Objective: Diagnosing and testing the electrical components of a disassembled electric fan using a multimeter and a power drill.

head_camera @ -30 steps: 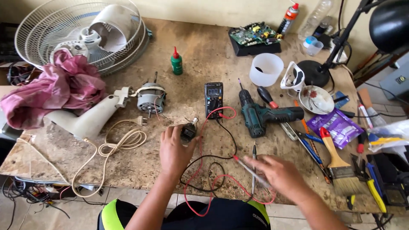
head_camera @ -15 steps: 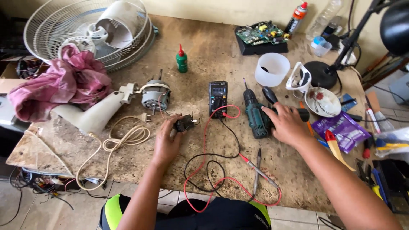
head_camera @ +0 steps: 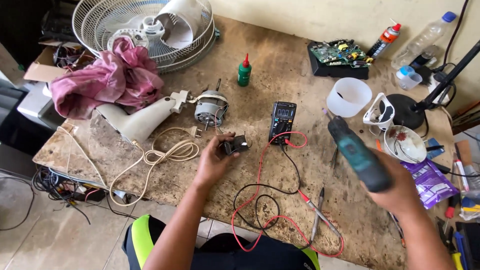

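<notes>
right hand [head_camera: 400,192] now lifting green drill [head_camera: 357,155]

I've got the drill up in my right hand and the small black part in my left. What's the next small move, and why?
Probably bring the cordless drill in your right hand across so its tip meets the small black part. The left hand holds that part just above the bench, and the drill is lifted, tip aimed up-left, clear of it.

Worn workbench against a pale wall

A stained, scuffed brown workbench [head_camera: 280,75] fills the view; a cream wall [head_camera: 310,17] runs along twelve o'clock, grey floor tiles [head_camera: 60,240] lie at seven o'clock, lit evenly by soft daylight.
</notes>
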